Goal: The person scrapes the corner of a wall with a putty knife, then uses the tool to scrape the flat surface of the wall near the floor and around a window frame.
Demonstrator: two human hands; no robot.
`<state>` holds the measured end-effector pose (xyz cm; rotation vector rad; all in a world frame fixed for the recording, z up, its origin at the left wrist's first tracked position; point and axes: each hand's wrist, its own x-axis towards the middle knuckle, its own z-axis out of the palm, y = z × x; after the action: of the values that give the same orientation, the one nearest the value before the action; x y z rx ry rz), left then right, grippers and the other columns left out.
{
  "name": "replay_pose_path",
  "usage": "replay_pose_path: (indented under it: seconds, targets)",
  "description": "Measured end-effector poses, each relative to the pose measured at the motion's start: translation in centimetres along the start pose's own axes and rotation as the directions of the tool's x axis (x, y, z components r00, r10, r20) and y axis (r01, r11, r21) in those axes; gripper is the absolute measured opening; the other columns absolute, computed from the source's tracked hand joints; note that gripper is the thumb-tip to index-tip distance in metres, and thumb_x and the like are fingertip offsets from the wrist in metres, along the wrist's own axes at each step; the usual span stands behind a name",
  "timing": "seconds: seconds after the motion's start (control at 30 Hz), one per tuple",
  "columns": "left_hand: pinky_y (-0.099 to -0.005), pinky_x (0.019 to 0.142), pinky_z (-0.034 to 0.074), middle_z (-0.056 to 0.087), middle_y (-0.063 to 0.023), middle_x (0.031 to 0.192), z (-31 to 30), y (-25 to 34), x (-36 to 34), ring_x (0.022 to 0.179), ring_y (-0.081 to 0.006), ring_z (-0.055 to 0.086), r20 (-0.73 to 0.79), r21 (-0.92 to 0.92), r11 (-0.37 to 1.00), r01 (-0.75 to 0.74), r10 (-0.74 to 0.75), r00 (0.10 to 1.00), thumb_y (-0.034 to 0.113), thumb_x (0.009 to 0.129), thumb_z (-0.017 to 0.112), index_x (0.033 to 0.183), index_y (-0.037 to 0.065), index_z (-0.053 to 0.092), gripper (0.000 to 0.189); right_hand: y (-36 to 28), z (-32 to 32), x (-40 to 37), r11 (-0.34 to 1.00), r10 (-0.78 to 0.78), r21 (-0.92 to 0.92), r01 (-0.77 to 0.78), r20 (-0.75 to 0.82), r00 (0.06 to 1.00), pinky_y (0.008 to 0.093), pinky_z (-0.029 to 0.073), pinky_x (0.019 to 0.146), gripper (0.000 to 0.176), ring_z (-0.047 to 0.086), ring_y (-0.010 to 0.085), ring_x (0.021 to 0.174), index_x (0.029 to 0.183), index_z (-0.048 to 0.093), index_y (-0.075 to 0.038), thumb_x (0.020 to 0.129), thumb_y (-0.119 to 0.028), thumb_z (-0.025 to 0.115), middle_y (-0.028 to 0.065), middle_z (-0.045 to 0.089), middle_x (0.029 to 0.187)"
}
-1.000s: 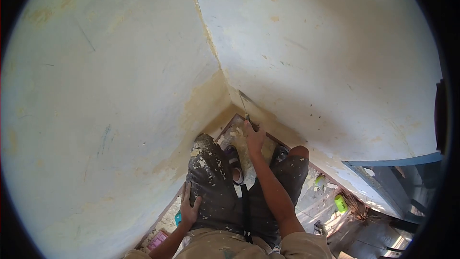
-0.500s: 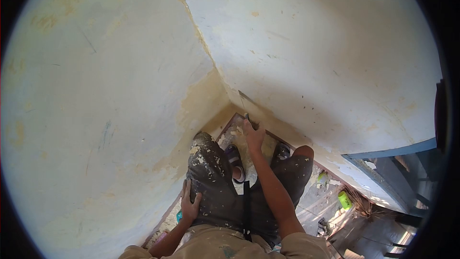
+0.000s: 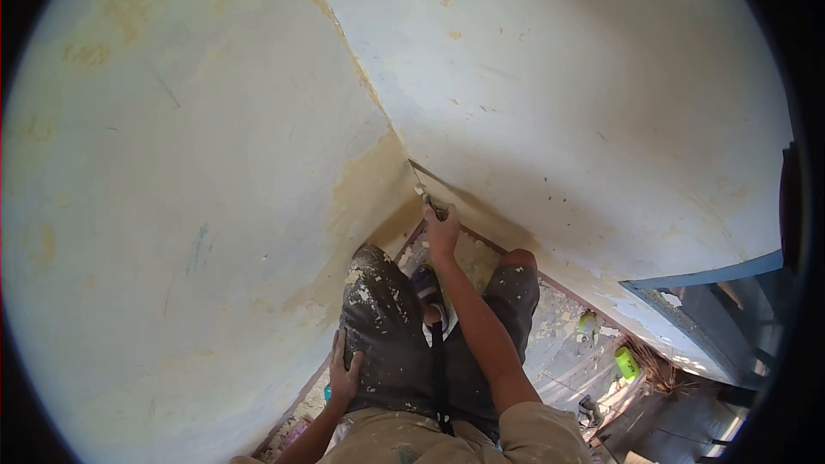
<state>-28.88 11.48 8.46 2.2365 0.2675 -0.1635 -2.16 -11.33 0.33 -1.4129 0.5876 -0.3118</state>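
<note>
My right hand (image 3: 443, 235) is closed around the handle of a scraper (image 3: 417, 176). The scraper's blade touches the right-hand wall (image 3: 550, 86) close to the corner, and a pale flake (image 3: 420, 190) shows beside the blade. My left hand (image 3: 345, 371) lies on my left thigh with the fingers stretched out and holds nothing. Dark trousers (image 3: 378, 309) spattered with pale flakes cover my bent legs. Bare tan plaster (image 3: 369, 176) shows on the left-hand wall (image 3: 215, 163) near the corner.
Paint flakes are scattered over the floor (image 3: 559, 335) below me. A bright green container (image 3: 626, 363) lies to the right, beside a bundle of dry bristles (image 3: 657, 369). A blue frame (image 3: 700, 279) stands out at the right wall's lower edge.
My right hand and the scraper have moved up and left, bringing the blade closer to the corner. A pale flake now shows by the blade. My left hand stays on the thigh.
</note>
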Motion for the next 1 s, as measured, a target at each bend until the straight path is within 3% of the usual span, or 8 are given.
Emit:
replay_pose_path:
  seconds: [0.17,0.27,0.37,0.47,0.57,0.77,0.87,1.0]
  targets:
    - [-0.0409,0.112,0.022,0.029,-0.0272,0.147,0.5,0.1,0.3,0.138,-0.0382,0.027,0.002,-0.019,1.0,-0.001,0.001,1.0,0.034,0.089,0.057,0.144,0.003,0.032,0.068,2.0,0.1,-0.9,0.994,-0.024,0.109,0.03,-0.06,0.998,0.0323,0.048,0.067,0.024,0.058,0.018,0.068,0.09,0.06,0.004,0.082,-0.016,0.07,0.0096,0.063,0.081]
    - [-0.0407,0.112,0.022,0.029,-0.0272,0.147,0.1,0.3,0.3,0.138,-0.0388,0.027,0.01,0.027,1.0,-0.015,0.014,1.0,0.035,0.088,0.057,0.144,0.003,0.032,0.069,-1.6,-2.0,-3.3,0.966,0.156,0.215,-0.141,-0.051,0.986,0.0309,0.048,0.069,0.023,0.058,0.0153,0.071,0.091,0.059,0.003,0.082,-0.015,0.07,0.0085,0.063,0.081]
    - [-0.0409,0.112,0.022,0.029,-0.0268,0.147,0.3,1.1,0.5,0.138,-0.0389,0.027,0.018,0.053,0.998,-0.033,0.032,0.999,0.034,0.088,0.057,0.144,0.003,0.032,0.069,-1.2,-3.2,-3.1,0.967,0.104,0.237,-0.088,-0.055,0.993,0.03,0.048,0.069,0.021,0.058,0.0132,0.072,0.09,0.059,0.003,0.083,-0.013,0.07,0.0078,0.063,0.082]
    - [-0.0413,0.112,0.022,0.03,-0.0265,0.147,0.1,1.4,0.5,0.138,-0.039,0.028,0.017,0.058,0.998,-0.026,0.025,1.0,0.033,0.088,0.057,0.144,0.003,0.032,0.069,-0.4,-3.1,-2.3,0.981,0.045,0.189,-0.034,-0.053,0.998,0.0298,0.048,0.068,0.021,0.058,0.0143,0.07,0.089,0.059,0.003,0.082,-0.015,0.07,0.0089,0.064,0.082]
    - [-0.0413,0.113,0.022,0.03,-0.0264,0.147,0.3,1.1,0.2,0.138,-0.0388,0.027,0.01,0.04,0.999,-0.007,0.007,1.0,0.033,0.088,0.057,0.144,0.003,0.032,0.068,-0.2,-2.4,0.2,0.998,-0.058,-0.023,0.057,-0.031,0.998,0.0296,0.048,0.067,0.024,0.059,0.0152,0.07,0.088,0.06,0.003,0.082,-0.018,0.07,0.0101,0.065,0.082]
    - [-0.0405,0.113,0.022,0.031,-0.0261,0.147,0.4,-0.1,0.1,0.139,-0.0372,0.027,0.001,-0.007,1.0,-0.012,0.012,1.0,0.035,0.089,0.057,0.144,0.002,0.032,0.068,-1.6,-0.8,0.2,0.991,0.053,0.121,-0.059,0.05,0.997,0.0258,0.046,0.064,0.021,0.057,0.0115,0.07,0.09,0.06,0.002,0.083,-0.014,0.07,0.0049,0.063,0.08]
    - [-0.04,0.113,0.022,0.031,-0.0259,0.147,0.5,-0.2,0.3,0.139,-0.0368,0.027,-0.002,-0.019,1.0,-0.018,0.018,1.0,0.035,0.089,0.057,0.144,0.002,0.032,0.069,0.9,-0.5,-0.6,0.991,0.054,0.121,-0.054,0.01,0.999,0.0254,0.046,0.065,0.022,0.058,0.0115,0.073,0.091,0.06,0.003,0.082,-0.015,0.071,0.0052,0.064,0.082]
    - [-0.04,0.113,0.023,0.029,-0.0252,0.148,0.4,0.5,0.3,0.138,-0.037,0.028,0.003,0.054,0.998,-0.045,0.045,0.999,0.035,0.088,0.057,0.144,0.003,0.033,0.069,0.3,-3.5,-2.5,0.962,0.167,0.227,-0.149,-0.064,0.984,0.0275,0.047,0.065,0.023,0.059,0.013,0.07,0.091,0.06,0.002,0.081,-0.015,0.071,0.0075,0.064,0.081]
